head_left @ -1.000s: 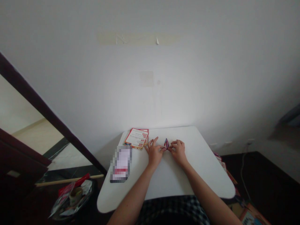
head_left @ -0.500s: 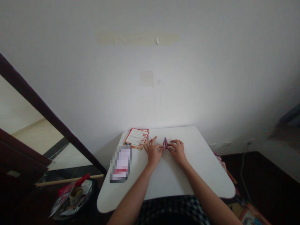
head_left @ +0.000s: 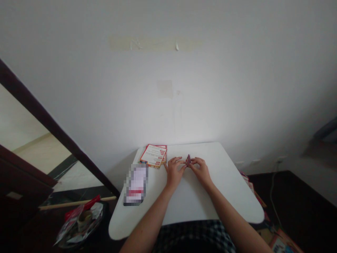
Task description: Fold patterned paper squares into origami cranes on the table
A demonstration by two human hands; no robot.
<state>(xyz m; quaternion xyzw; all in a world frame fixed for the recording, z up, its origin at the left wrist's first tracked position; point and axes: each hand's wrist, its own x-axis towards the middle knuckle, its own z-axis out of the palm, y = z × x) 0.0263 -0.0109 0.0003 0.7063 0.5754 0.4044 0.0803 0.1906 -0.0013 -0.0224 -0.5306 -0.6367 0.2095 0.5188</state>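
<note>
One small, dark, colourful folded piece [head_left: 188, 161], apparently paper, is held with its tip pointing up, over the far half of a white table [head_left: 195, 207], a little right of centre. It is pinched from the left by the left hand [head_left: 174, 172] and from the right by the right hand [head_left: 201, 170]; in both, the grip is narrowed to thumb and fingertips, with the piece caught between them. Whether the table is touched by the piece cannot be told.

Just beside the left hand, overlapping cards [head_left: 154, 154] with red borders and printed lines are spread in the far left corner. Nearer, along the left edge, a phone-shaped object [head_left: 137, 182] is seen, its surface obscured by coarse squares. The table is set against a pale wall [head_left: 237, 88], marked by a yellowish strip [head_left: 155, 42] high up. Below to the left, crumpled wrappers [head_left: 79, 223], partly red, are heaped near a pale stick [head_left: 79, 202]. On the right, a thin cable [head_left: 273, 196] is trailed across the dark floor [head_left: 297, 200].
</note>
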